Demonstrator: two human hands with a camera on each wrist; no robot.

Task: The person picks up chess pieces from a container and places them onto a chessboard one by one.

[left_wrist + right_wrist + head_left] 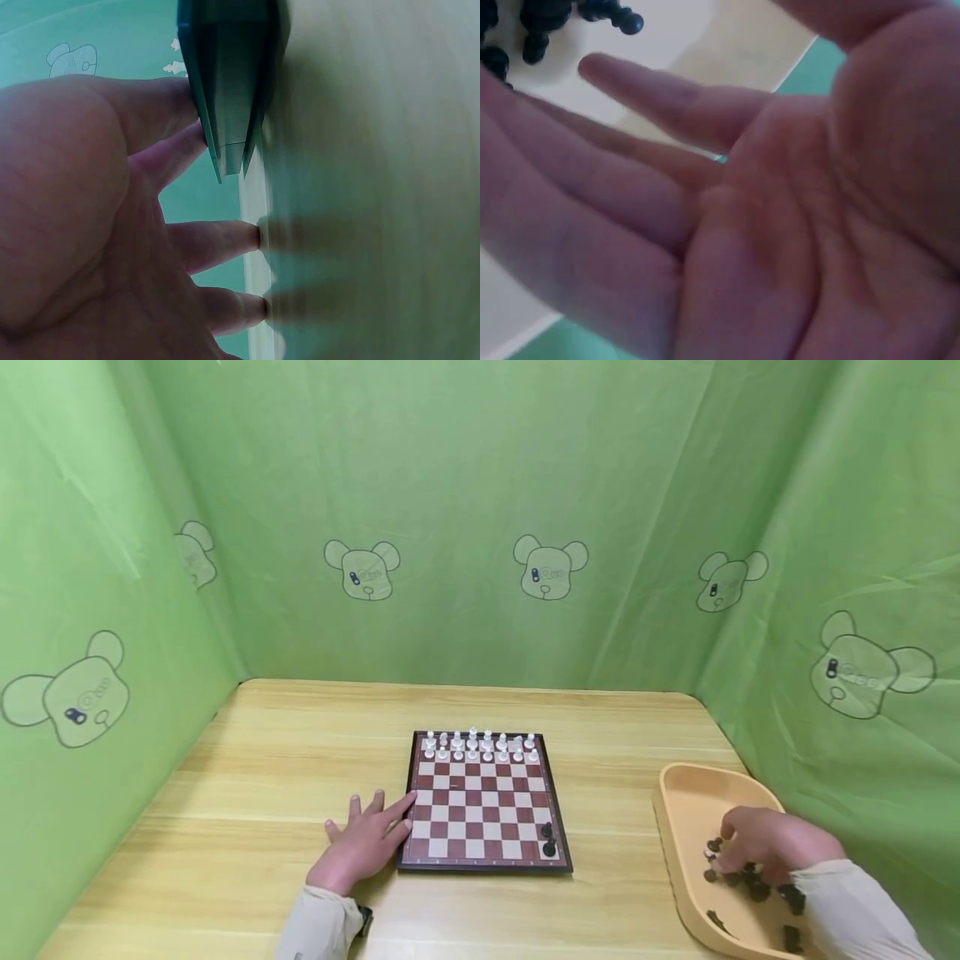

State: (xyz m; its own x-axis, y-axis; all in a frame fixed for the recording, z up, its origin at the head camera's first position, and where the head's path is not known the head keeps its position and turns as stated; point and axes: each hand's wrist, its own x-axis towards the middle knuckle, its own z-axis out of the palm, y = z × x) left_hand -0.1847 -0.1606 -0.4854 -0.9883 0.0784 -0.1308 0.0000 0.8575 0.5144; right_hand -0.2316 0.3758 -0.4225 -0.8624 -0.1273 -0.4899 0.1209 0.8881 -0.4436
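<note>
Right, from my station I read the step in hand as picking a black piece out of the tray (705, 768), and the right hand (765, 839) is reaching down among the dark pieces (759, 890) there. Its fingertips are hidden or blurred in both views, so I cannot tell whether it grasps one or is only touching them. The left hand (362, 845) is loose and spread, with nothing gripped: two digits touch the left edge of the chessboard (480, 806), and in the left wrist view two other fingertips rest on the table (300, 743). The board lies well apart from the tray, with white pieces (472, 744) in two rows along its far side and two black pieces (550, 847) near its near right corner. To do this well, I would lift one piece with thumb and forefinger, near its top, so its neighbours do not come along. I would want the left touch light, since a push could skew the board, and I would judge low, upright placing safest beside those small standing pieces
</note>
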